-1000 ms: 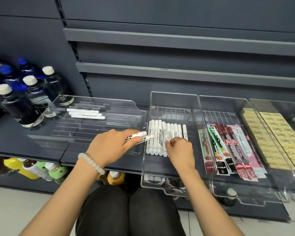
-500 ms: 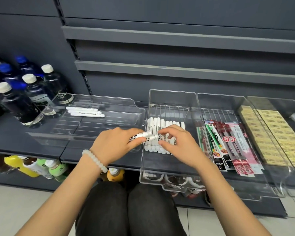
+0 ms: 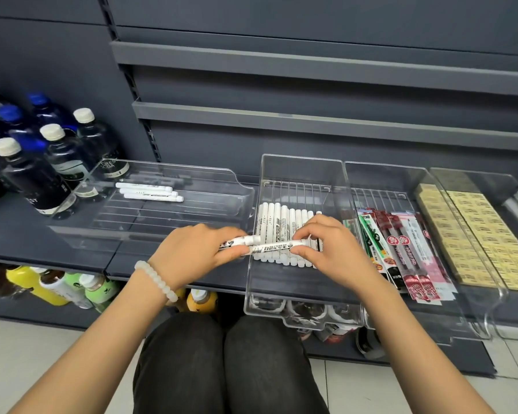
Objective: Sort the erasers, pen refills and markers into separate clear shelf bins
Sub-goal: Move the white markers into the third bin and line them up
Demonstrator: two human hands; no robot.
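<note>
My left hand (image 3: 189,252) grips two white markers (image 3: 277,245) crosswise over the left wall of the middle clear bin (image 3: 299,165). My right hand (image 3: 326,249) pinches the right end of the lower one. Under them a row of white markers (image 3: 277,218) lies in that bin. The left clear bin (image 3: 192,177), turned sideways, holds three white markers (image 3: 150,192). Pen refill packs (image 3: 401,246) fill the bin to the right. Yellow erasers (image 3: 473,231) fill the far-right bin.
Dark water bottles (image 3: 27,162) stand on the grey shelf at the left, close to the left bin. Coloured drink bottles (image 3: 54,285) sit on the shelf below. Grey empty shelves (image 3: 311,61) rise behind. My knees (image 3: 228,363) are under the shelf edge.
My right hand left the marker row in the middle bin, moved left and took hold of the end of a marker held by my left hand. The left hand shifted slightly right.
</note>
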